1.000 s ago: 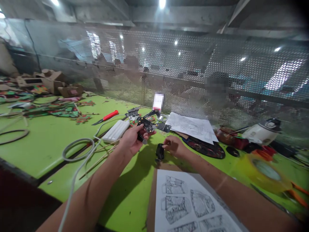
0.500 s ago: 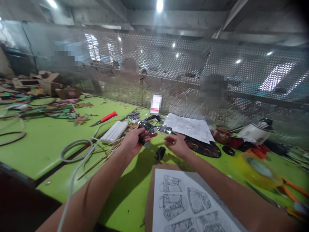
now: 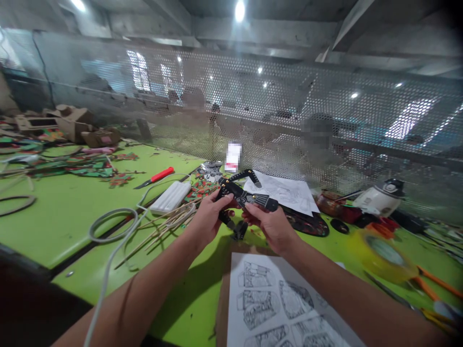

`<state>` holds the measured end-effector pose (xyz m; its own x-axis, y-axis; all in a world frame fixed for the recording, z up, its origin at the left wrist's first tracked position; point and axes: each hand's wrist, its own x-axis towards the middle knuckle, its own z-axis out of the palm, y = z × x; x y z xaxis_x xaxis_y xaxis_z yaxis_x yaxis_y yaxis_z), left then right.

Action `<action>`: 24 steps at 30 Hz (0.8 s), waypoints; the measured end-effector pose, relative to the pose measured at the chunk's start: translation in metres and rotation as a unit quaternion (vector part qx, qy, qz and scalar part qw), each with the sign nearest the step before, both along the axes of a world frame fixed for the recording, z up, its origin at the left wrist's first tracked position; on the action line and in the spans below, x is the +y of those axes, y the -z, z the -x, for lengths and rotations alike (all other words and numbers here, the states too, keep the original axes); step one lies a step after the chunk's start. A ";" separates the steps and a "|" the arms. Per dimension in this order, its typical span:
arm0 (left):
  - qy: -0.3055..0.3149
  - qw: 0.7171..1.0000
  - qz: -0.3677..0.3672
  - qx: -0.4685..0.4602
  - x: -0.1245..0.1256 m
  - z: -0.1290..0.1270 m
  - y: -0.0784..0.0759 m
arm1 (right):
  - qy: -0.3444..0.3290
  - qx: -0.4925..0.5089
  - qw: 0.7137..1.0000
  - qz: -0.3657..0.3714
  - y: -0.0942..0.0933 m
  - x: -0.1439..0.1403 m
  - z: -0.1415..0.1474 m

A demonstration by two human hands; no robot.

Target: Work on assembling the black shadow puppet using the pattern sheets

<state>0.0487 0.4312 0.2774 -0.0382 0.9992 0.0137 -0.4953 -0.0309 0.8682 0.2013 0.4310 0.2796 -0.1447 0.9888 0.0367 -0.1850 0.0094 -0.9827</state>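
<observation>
Black jointed figure [image 3: 239,191], pale-lined, gold-studded, in the grip of left hand [image 3: 211,214] and right hand [image 3: 272,225]

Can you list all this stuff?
Figure: 1, black, in hands
Clump: 1, black, near figure
Drawing sheets: 2, white, front, back
Knife: 1, red handle, left
Block: 1, white, left
Cable: count unclear, pale, left
Sticks: several, tan, left
Blurred screen: 1, white, back
Palette: 1, dark, right
Tape roll: 1, yellow, right
Tools: count unclear, orange handles, right
Device: 1, white, right
Cardboard: several, brown, left
Cutouts: many, green, red, left
Mesh: 1, grey, back
Table: 1, green, underneath
Left hand: 1, holding figure
Right hand: 1, holding figure
</observation>
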 end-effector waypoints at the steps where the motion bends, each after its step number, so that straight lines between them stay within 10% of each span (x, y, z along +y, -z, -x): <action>1: 0.012 1.000 -0.001 -0.009 0.002 0.003 -0.001 | 0.000 -0.012 1.000 -0.017 -0.002 0.002 -0.001; 13: -0.002 0.997 -0.010 -0.075 0.014 0.032 -0.061 | -0.102 -0.191 0.938 -0.269 -0.077 0.046 0.020; 24: -0.209 0.972 -0.010 -0.105 0.035 0.074 -0.034 | -0.026 -0.612 0.748 -0.256 0.012 0.104 -0.039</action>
